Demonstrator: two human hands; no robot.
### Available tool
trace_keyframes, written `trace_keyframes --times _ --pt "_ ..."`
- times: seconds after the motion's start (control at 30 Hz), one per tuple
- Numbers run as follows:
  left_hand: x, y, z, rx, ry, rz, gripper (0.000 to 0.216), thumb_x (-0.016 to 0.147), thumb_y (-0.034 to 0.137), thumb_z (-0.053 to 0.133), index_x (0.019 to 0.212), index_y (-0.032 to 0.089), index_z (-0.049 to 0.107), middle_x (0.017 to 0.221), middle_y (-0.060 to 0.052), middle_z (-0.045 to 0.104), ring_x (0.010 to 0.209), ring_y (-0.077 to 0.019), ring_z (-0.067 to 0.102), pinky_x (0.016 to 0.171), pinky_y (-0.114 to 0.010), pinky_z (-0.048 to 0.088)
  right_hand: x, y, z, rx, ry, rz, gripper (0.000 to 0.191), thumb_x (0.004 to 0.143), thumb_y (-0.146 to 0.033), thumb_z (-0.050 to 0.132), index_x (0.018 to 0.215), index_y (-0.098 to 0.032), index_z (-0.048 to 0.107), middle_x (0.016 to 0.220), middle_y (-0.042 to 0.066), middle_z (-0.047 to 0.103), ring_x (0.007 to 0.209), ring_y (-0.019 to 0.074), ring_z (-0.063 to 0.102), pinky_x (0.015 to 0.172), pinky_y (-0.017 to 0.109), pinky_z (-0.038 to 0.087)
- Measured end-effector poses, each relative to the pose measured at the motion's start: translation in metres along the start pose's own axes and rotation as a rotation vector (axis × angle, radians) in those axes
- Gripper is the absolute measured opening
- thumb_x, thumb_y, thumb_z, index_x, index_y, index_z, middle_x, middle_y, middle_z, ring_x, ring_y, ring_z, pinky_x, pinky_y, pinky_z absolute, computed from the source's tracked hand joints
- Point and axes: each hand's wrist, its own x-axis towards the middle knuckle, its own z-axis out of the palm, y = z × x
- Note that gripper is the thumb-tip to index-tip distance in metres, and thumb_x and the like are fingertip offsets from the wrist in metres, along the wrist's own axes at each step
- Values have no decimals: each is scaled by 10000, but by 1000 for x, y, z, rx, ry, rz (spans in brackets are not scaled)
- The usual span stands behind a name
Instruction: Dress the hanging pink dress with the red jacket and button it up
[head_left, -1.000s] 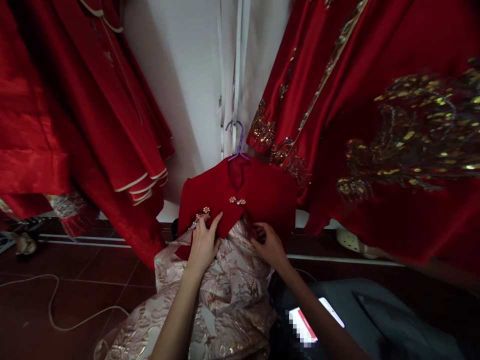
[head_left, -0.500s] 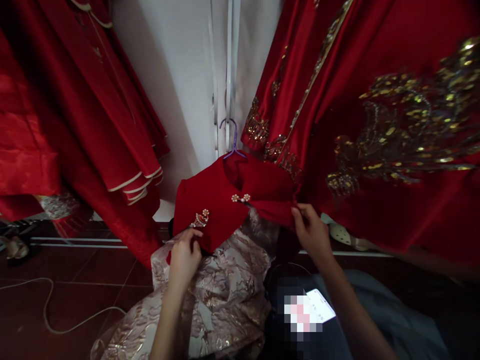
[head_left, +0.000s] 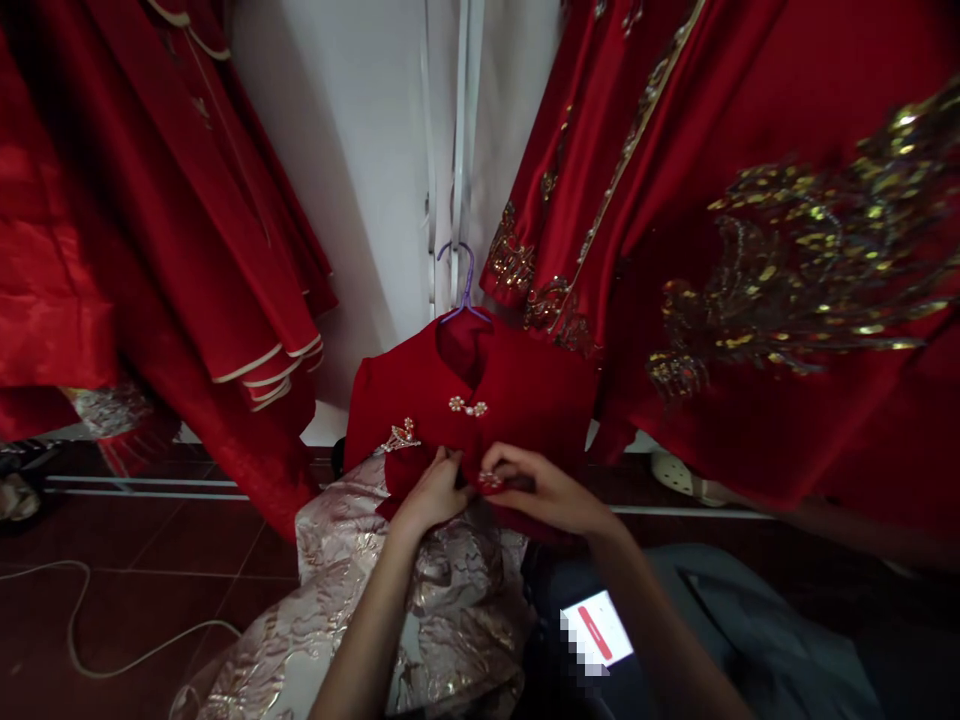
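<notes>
A small red velvet jacket [head_left: 517,385] hangs on a purple hanger [head_left: 459,285] over a pale pink brocade skirt [head_left: 352,600]. Pearl clasps [head_left: 467,407] close its front and a jewelled brooch [head_left: 400,436] sits on its left panel. My left hand [head_left: 433,492] and my right hand [head_left: 541,490] meet at the jacket's lower front edge, both with fingers pinched on the red fabric around a small clasp there.
Long red satin gowns [head_left: 172,230] hang at the left, and a red gown with gold embroidery [head_left: 787,270] hangs at the right. A white wall with a rail [head_left: 450,130] is behind. A lit phone [head_left: 596,635] lies on my lap. A white cord [head_left: 112,660] trails on the dark floor.
My right hand let the jacket's right panel down and came in to the centre. My left hand moved up and right to meet it at the lower front edge.
</notes>
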Motion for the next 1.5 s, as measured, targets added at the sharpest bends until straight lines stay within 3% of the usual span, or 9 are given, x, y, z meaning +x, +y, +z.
trace_keyframes --times 0.07,0.23,0.37,0.47,0.53,0.73,1.07,1.2,1.5 --pt "14 -9 16 -92 86 49 222 776 146 487 968 188 591 969 -54 618 913 -178 580 830 -338 484 24 9 21 45 66 -55 203 774 -335 586 919 -230 492 890 17 623 838 158 616 698 265 495" --pt "21 -31 32 -189 477 -39 263 679 74 520 926 162 541 893 -44 601 769 -150 564 698 -282 477 91 65 51 -88 526 -139 262 775 -256 517 1027 -222 449 748 -12 575 675 133 579 645 254 473" --pt "16 -40 19 -166 1040 -212 193 672 83 528 843 170 508 813 -8 509 683 -112 481 645 -244 435 112 101 60 -108 634 -136 248 751 -224 498 998 -211 481 706 -22 555 602 117 551 561 219 432" --pt "14 -45 11 -216 1295 -237 181 676 112 561 836 171 503 835 -6 481 693 -98 464 635 -217 420 111 112 66 -94 638 -162 249 730 -214 520 978 -206 505 707 -18 552 582 109 536 508 200 394" --pt "15 -49 8 -315 1280 -221 250 683 137 576 922 172 513 915 -29 498 717 -97 488 600 -198 425 109 113 68 -75 633 -170 261 719 -211 537 978 -206 507 728 -11 562 595 109 539 503 195 391" --pt "21 -63 10 -523 1021 -145 405 697 172 595 1089 186 494 1071 -85 554 883 -133 563 693 -220 478 107 107 68 -65 629 -162 298 696 -218 568 983 -204 490 742 -12 564 567 94 522 448 174 368" --pt "19 -68 9 -606 979 -101 372 700 214 604 1063 179 527 1003 -80 586 920 -151 583 767 -262 493 105 102 68 -98 628 -165 322 727 -359 610 991 -203 509 684 -34 523 508 77 489 441 174 371" --pt "20 -68 7 -661 982 -121 339 708 244 606 1033 165 556 1035 -92 607 944 -160 590 817 -286 484 110 99 71 -86 698 -128 292 771 -434 568 933 -193 548 639 -28 531 508 85 504 473 186 393" --pt "19 -65 6 -785 947 -147 319 682 206 613 997 154 607 1034 -86 641 942 -164 608 880 -309 469 123 92 74 -131 882 15 370 686 -531 627 819 -186 606 567 -28 531 481 95 491 471 199 373"
